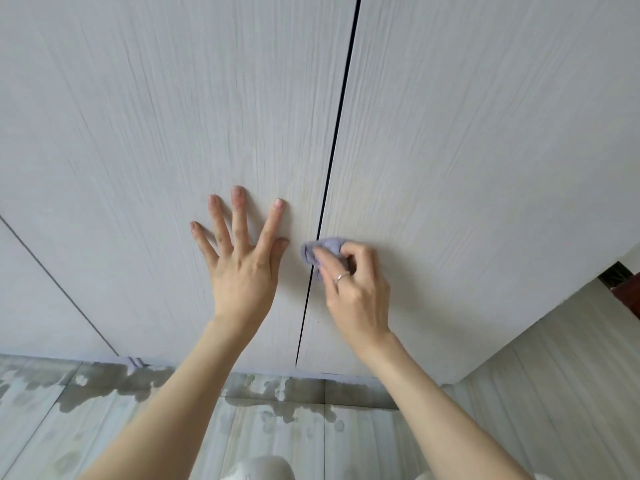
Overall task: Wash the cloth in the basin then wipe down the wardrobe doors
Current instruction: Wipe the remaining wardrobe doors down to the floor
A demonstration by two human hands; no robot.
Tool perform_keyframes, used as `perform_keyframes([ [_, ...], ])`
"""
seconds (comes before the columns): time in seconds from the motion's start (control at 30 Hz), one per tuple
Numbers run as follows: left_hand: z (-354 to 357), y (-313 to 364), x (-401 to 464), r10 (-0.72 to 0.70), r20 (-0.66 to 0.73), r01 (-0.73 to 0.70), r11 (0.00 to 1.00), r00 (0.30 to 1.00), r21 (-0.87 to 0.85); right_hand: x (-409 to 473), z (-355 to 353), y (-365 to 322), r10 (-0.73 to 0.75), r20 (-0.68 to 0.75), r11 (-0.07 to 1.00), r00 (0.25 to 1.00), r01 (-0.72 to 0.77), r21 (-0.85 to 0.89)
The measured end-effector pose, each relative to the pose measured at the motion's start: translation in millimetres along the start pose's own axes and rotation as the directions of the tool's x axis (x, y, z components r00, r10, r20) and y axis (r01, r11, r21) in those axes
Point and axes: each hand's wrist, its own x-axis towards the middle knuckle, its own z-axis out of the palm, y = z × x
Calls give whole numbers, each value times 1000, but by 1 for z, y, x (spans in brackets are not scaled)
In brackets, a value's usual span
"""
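Note:
Pale wood-grain wardrobe doors (173, 116) fill most of the view, split by a dark vertical gap (332, 161). My left hand (242, 261) lies flat on the left door with its fingers spread, just left of the gap. My right hand (353, 289) grips a bunched lilac cloth (320, 249) and holds it against the doors right at the gap, low down. A ring shows on one finger of that hand. The basin is not in view.
Below the doors lies a tiled floor (363, 438) with dark wet patches (114, 382) along the wardrobe's foot. The wardrobe's right side panel (554, 375) turns away at the right, with something dark red (627, 292) beyond it. A second door gap (52, 282) runs at the left.

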Motion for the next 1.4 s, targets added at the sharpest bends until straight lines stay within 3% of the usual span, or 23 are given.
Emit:
perform_keyframes([
  [0.07,9,-6,-15,4,-4,-4,1000,1000,-4,11,1,-5,61,-107,998,992,-58,36],
  [0.17,21,-17,-34,10,12,-10,1000,1000,15,-10,17,-6,89,-110,995,990,-84,46],
  [0.23,28,-21,-42,12,0,-12,1000,1000,13,-45,32,-3,133,-12,991,991,-132,23],
  [0.3,30,-22,-44,27,-26,-26,1000,999,15,-84,43,5,207,181,977,961,-211,1],
  [0.43,39,-22,-49,9,-60,-8,1000,998,16,-149,60,19,173,387,982,906,-188,1],
  [0.5,43,-20,-54,-20,-54,20,1000,998,-1,-141,57,16,189,300,979,935,-203,17],
  [0.57,49,-15,-60,-82,-43,81,996,996,-30,-114,51,9,183,120,981,976,-190,49],
  [0.7,59,1,-68,-227,-19,225,971,974,-82,-67,48,5,176,-141,976,974,-154,154],
  [0.8,61,10,-69,-302,-10,299,947,953,-117,-91,57,9,142,-101,982,985,-126,143],
  [0.93,60,13,-74,-335,17,334,934,942,-129,-154,64,31,73,189,997,979,-79,23],
  [1.0,61,14,-81,-350,51,354,924,935,-143,-162,58,37,69,247,998,967,-67,-15],
  [1.13,63,9,-91,-335,81,343,929,939,-135,-119,39,33,115,41,993,992,-115,4],
  [1.27,65,11,-89,-348,69,354,926,935,-133,-70,27,33,207,-152,975,966,-192,111],
  [1.33,66,11,-89,-350,66,356,923,934,-144,-80,29,37,191,-148,979,970,-177,102],
  [1.4,69,13,-90,-358,55,362,918,932,-161,-115,33,48,135,-53,990,989,-132,53],
])
